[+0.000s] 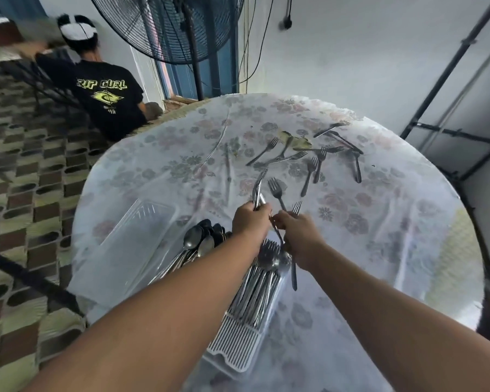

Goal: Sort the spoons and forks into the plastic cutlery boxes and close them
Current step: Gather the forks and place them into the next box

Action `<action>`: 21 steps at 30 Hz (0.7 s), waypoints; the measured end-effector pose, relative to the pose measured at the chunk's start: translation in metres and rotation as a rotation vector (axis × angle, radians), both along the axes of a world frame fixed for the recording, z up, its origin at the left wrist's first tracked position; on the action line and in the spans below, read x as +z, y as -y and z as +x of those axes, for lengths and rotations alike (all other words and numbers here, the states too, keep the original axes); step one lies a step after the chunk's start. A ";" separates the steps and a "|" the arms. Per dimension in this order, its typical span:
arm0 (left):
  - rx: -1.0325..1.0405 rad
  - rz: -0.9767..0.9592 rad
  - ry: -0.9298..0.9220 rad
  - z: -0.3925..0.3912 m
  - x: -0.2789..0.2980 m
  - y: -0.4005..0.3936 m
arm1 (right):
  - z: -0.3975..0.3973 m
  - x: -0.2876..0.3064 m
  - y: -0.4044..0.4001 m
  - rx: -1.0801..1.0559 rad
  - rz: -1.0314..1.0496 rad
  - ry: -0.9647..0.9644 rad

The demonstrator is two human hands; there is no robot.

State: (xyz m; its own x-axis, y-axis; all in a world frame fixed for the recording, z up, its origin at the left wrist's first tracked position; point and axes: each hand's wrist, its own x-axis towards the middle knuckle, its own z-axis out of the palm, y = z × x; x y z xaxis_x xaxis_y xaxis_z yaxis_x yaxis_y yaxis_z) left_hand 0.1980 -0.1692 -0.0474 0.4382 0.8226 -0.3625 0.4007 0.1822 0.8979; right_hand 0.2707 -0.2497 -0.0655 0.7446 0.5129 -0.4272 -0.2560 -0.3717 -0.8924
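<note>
My left hand (251,220) grips a small bundle of forks (258,186) with the tines pointing up. Close beside it, my right hand (300,239) holds two forks (276,190), one handle hanging down below the palm. Both hands hover over a plastic cutlery box (232,346) with a ribbed white insert, where several forks (262,287) lie. Under my left forearm lies a heap of spoons (198,241). A clear lid (137,236) rests to the left. Several loose forks (317,162) are scattered on the far side of the round table (379,222).
The table has a flowered cloth under clear plastic. A person in a black T-shirt (105,97) sits with their back turned at the far left. A large standing fan (178,26) is behind the table, and a black metal frame (441,128) stands at right.
</note>
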 end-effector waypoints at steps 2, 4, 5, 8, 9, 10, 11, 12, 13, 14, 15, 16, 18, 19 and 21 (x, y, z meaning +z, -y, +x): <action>0.024 0.013 -0.021 -0.014 0.004 0.002 | -0.008 -0.007 0.004 0.016 -0.045 0.006; 0.056 0.030 -0.028 -0.025 0.000 0.001 | -0.018 -0.017 0.008 0.034 -0.043 -0.009; 0.074 0.042 -0.020 -0.030 -0.003 0.000 | -0.023 -0.021 0.010 0.034 -0.027 -0.012; 0.125 0.048 0.023 -0.046 -0.006 0.004 | -0.035 -0.026 0.019 0.103 -0.092 0.169; 0.147 0.044 0.035 -0.051 -0.008 0.005 | -0.038 -0.026 0.022 0.132 -0.131 0.233; 0.170 0.033 0.047 -0.057 -0.010 0.007 | -0.041 -0.029 0.025 0.158 -0.164 0.271; 0.198 0.021 0.061 -0.064 -0.010 0.009 | -0.043 -0.030 0.029 0.175 -0.200 0.302; 0.224 0.008 0.074 -0.069 -0.009 0.010 | -0.045 -0.032 0.031 0.171 -0.234 0.333; 0.251 -0.012 0.093 -0.074 -0.009 0.008 | -0.047 -0.032 0.032 0.145 -0.266 0.355; 0.282 -0.035 0.122 -0.077 -0.009 0.003 | -0.048 -0.031 0.032 0.104 -0.280 0.370; 0.315 -0.061 0.152 -0.081 -0.007 -0.001 | -0.050 -0.030 0.030 0.058 -0.281 0.383; 0.338 -0.084 0.171 -0.084 -0.004 -0.004 | -0.053 -0.027 0.029 0.010 -0.279 0.395; 0.348 -0.125 0.171 -0.095 -0.002 -0.009 | -0.062 -0.024 0.024 -0.121 -0.229 0.351; 0.335 -0.149 0.158 -0.100 -0.002 -0.009 | -0.066 -0.024 0.023 -0.186 -0.203 0.309; 0.276 -0.193 0.126 -0.115 -0.005 -0.012 | -0.078 -0.021 0.019 -0.308 -0.150 0.236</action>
